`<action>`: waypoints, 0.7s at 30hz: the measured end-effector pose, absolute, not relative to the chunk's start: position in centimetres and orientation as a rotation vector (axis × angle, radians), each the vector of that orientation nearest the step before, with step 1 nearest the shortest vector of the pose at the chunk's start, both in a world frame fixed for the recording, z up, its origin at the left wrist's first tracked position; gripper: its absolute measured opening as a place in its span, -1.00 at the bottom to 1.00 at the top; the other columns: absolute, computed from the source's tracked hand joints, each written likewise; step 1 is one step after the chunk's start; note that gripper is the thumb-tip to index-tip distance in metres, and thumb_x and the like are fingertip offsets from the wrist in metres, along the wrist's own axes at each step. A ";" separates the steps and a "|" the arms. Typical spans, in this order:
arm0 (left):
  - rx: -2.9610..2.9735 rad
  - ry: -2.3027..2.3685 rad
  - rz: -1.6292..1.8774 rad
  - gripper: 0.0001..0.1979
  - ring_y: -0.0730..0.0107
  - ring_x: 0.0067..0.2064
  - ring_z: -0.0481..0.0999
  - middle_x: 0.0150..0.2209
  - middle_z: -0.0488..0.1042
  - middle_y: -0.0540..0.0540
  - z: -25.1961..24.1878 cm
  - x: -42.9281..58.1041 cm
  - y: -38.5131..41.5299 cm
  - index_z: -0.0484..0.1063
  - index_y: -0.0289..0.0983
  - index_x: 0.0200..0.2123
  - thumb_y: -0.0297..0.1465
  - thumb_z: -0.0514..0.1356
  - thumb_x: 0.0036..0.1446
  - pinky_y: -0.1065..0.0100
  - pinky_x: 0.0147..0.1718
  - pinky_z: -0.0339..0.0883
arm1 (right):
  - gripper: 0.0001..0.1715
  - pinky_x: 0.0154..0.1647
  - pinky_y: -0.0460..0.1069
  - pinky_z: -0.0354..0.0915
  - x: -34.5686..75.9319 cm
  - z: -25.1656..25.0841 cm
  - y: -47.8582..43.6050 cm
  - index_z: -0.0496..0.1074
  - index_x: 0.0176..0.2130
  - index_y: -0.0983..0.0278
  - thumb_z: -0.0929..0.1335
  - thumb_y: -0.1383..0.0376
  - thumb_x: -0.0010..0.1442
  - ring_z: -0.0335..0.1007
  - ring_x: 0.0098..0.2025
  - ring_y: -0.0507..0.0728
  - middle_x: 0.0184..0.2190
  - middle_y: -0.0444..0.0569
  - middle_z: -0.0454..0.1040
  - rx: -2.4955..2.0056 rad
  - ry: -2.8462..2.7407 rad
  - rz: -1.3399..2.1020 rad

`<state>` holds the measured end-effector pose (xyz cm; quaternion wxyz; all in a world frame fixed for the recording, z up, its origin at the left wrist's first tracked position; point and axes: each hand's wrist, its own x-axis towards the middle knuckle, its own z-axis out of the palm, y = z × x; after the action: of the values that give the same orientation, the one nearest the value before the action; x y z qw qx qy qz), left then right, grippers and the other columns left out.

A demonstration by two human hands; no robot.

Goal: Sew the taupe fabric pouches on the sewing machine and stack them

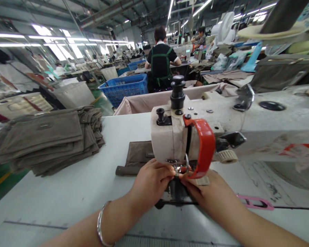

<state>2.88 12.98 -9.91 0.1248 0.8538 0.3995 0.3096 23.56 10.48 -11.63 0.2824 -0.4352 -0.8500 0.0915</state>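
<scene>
At the needle of a white sewing machine (163, 140), a grey-brown fabric piece (139, 154) lies flat, its right part hidden by the machine head. It has a small dark label and a folded strip along its near edge. My left hand (150, 180), with a silver bangle at the wrist, is closed, thumb and forefinger pinching the piece's edge left of the presser foot. Close by on the right, my right hand (208, 190) is closed too, its fingertips at the same edge. An orange guard (206, 147) partly covers it, and the cloth between those fingers is mostly hidden.
A stack of similar grey-brown fabric pieces (48, 137) lies on the left of the white table (92, 192). A pink tool (256, 201) rests right of my right hand. Beyond stand a blue basket (126, 90), a pink cloth-lined bin (136, 104) and a seated person (161, 61).
</scene>
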 end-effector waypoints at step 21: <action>2.388 1.324 0.810 -0.83 0.31 -0.14 0.54 -0.25 0.60 0.05 -10.6 3.0 13.3 0.58 -0.13 -0.32 -0.54 0.31 0.07 0.28 -0.03 0.38 | -0.75 -0.13 0.07 0.33 23.1 -11.2 10.8 0.50 -0.19 0.23 0.24 0.39 0.28 0.38 -0.15 0.19 -0.23 0.05 0.50 -1.237 -2.234 0.321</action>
<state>3.01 13.34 -10.58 0.1464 0.8294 0.4598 0.2815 23.09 10.80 -11.23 0.2801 -0.4613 -0.8333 0.1198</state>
